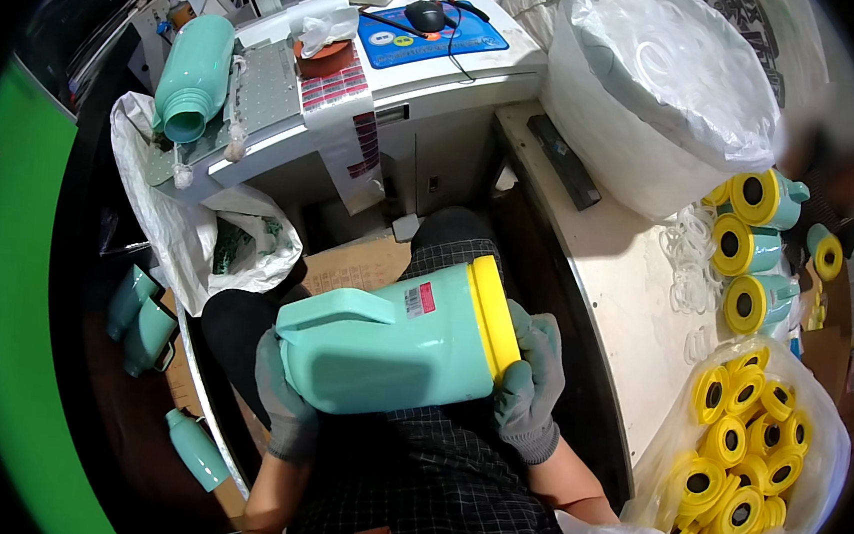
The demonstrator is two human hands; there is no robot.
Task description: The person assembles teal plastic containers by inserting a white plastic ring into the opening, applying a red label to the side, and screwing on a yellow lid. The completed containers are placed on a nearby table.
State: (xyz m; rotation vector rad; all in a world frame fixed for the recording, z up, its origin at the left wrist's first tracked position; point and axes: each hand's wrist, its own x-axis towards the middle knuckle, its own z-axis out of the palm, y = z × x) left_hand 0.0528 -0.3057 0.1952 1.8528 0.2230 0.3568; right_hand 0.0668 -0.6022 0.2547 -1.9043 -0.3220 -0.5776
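A mint-green jug (390,349) with a side handle and a yellow lid (492,317) lies sideways above my lap. My left hand (283,396), in a grey glove, is closed round its base end. At the other end, my right hand (530,381), also gloved, grips the yellow lid, its fingers along the rim. A small red and white label (420,301) sits on the jug's side near the lid. The jug's handle (338,310) points away from me. My left fingertips are partly hidden behind the jug.
On the right bench, lidded jugs (747,248) stand beside white rings (691,258), near a bag of yellow lids (734,442) and a big white sack (650,104). A lidless green bottle (194,78) lies on the machine at left. Several green jugs (149,335) are low on the left.
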